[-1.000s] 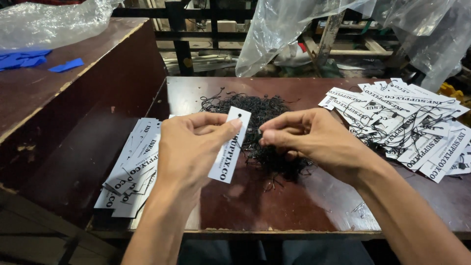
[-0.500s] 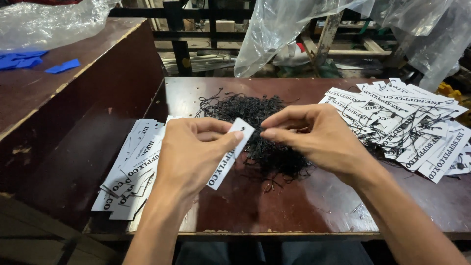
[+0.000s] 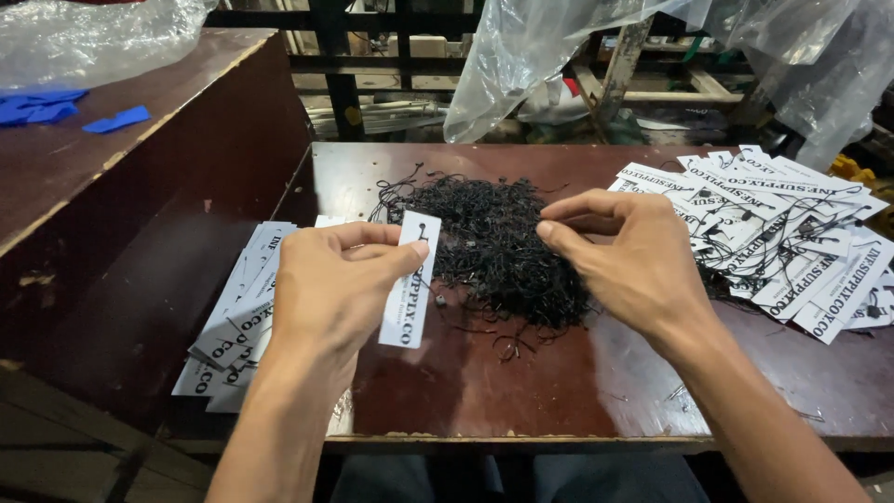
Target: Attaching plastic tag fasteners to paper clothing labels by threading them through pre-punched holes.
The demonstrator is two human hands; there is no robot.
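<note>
Centrally, on the glossy dark-brown worktop (image 3: pixel 521 401), lies a tangled heap of thin black strings (image 3: pixel 494 237). Left hand (image 3: pixel 331 289): grip closed on a flat white rectangular paper tag (image 3: pixel 408 279), thumb against fingers. Right hand (image 3: pixel 624 256): fingertips pinched narrowly over the heap; whether they hold a string cannot be told.
</note>
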